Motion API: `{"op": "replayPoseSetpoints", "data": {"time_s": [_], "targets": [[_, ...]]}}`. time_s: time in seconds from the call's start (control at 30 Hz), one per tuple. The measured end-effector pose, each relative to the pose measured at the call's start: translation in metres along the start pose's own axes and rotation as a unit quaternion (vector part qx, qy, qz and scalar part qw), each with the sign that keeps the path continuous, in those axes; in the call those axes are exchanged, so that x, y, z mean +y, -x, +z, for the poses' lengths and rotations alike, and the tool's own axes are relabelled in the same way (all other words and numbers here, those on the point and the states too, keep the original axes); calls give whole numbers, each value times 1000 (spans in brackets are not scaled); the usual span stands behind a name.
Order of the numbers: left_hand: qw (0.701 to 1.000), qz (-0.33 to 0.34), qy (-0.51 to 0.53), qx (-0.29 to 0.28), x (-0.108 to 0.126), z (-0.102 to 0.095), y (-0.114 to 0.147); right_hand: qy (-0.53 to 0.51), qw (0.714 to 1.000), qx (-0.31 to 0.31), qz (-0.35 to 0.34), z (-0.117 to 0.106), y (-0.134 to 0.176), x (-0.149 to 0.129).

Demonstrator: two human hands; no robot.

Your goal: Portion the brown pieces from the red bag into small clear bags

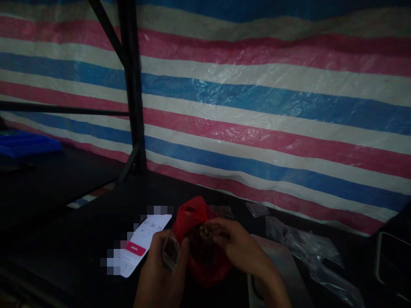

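Note:
A red plastic bag [210, 271] stands with its mouth spread, and dark contents show inside. My left hand [162, 267] is closed on a small clear plastic bag [171, 252] at the red bag's left side. Over the mouth, my right hand [239, 246] has its fingers pinched together at a small brass-coloured piece [206, 232]. The dim light hides what kind of piece it is.
Left of my hands lies a lit phone [149, 241]. A flat grey device [279, 261] is under my right forearm. Clear plastic bags [308, 248] lie to the right. A black metal post [133, 107] rises before a striped sheet [257, 107]; a blue tray [28, 144] sits far left.

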State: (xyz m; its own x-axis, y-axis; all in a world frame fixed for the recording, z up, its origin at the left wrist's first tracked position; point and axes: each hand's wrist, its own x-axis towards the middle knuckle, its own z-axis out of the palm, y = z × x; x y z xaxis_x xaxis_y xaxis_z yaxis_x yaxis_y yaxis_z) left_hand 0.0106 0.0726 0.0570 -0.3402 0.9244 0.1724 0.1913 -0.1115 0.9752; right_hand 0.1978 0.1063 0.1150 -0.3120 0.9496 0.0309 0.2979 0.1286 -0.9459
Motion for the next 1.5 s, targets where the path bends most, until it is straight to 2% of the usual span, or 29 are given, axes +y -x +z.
{"op": "replayPoseSetpoints", "data": {"time_s": [0.17, 0.3, 0.37, 0.53, 0.63, 0.77, 0.97, 1.07, 1.3, 1.4, 1.5], "targets": [[995, 19, -87, -51, -17, 1, -2, 1, 1000, -2, -26, 4, 12, -26], [991, 30, -113, -61, -23, 1, -3, 89, 995, 7, -39, 18, 21, -41], [991, 32, -121, -54, -20, 1, -2, 121, 991, 13, -56, 24, 24, -44], [991, 17, -115, -68, 0, 4, 2, 151, 984, -14, -96, 34, 26, -52], [994, 17, -89, -67, 10, 7, 4, 183, 977, 2, -111, 36, 27, -55], [997, 34, -48, -56, 12, 11, 5, 180, 976, 36, -122, 34, 30, -52], [991, 94, -93, 13, 6, 15, 6, 147, 981, 52, -120, 28, 37, -58], [992, 90, -87, 25, 10, 18, 9, 133, 985, 67, -92, 25, 39, -65], [997, 65, -41, 27, 16, 31, 19, 115, 986, 110, -41, 14, 36, -60], [997, 59, -43, -10, 9, 31, 14, 97, 986, 129, -50, 8, 33, -52], [998, 35, -52, -11, 5, 28, 7, 44, 990, 120, -56, 4, 29, -42]]}}
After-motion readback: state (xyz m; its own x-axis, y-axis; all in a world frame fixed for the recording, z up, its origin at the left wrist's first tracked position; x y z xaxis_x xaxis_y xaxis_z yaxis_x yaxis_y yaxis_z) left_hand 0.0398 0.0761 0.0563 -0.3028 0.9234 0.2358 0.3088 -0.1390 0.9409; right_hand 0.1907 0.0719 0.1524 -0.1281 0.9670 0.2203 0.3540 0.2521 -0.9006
